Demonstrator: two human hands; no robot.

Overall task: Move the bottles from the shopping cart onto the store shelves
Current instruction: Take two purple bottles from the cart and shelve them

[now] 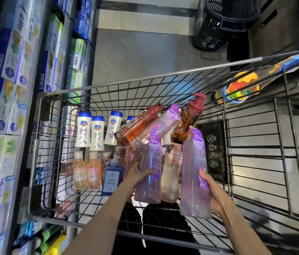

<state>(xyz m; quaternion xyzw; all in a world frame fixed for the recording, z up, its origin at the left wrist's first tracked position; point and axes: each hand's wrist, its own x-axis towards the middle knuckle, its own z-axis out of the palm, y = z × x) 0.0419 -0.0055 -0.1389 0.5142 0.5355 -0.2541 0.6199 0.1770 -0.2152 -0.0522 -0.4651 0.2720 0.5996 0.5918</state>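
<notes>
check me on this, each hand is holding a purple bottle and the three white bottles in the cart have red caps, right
Not quite: the head view shows the white bottles have blue caps, not red. The rest holds: the left hand and the right hand each hold a purple bottle over the cart.

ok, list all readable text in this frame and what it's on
"LUX": purple bottle in the right hand.
"30": its neck tag; also on the purple bottle in the left hand.
"YES", "NO": cart sign.
"SP-": shelf box.
Other bottles and shelf boxes: too blurred.
</notes>
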